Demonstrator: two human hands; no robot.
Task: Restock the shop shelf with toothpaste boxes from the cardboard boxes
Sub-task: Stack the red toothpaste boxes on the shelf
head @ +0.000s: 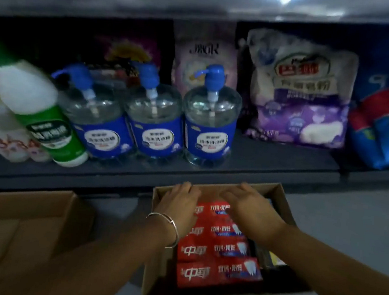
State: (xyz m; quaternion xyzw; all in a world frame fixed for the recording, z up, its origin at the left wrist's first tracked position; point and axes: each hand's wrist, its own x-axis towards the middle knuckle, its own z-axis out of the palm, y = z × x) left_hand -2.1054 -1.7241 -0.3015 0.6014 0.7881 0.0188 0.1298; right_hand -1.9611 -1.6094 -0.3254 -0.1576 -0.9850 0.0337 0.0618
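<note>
Four red toothpaste boxes [218, 268] show plainly as a flat stack in the open cardboard box [281, 198] on the floor, below the front edge of the shelf [257, 174]; more appear to lie under the hands at the far end. Left hand [178, 207] reaches in with fingers spread and relaxed over the far left of the stack, a bangle [169, 230] on its wrist. Right hand [251, 210] lies likewise, fingers extended over the far right of the stack. Neither hand is seen to pinch or grip anything.

Handling judgement: the cartons look light, stiff along their length and crushable at the faces, with glossy print that may slip. Best hold is across the long sides, several squeezed together as a block.

Not established: the depth of the stack, the dark items along the right wall of the box, and whether the fingertips touch the cartons. A second carton [15, 225] at left is cut off and blurred. Pump bottles [211, 127] occupy the shelf front; no free slot for toothpaste is visible.
</note>
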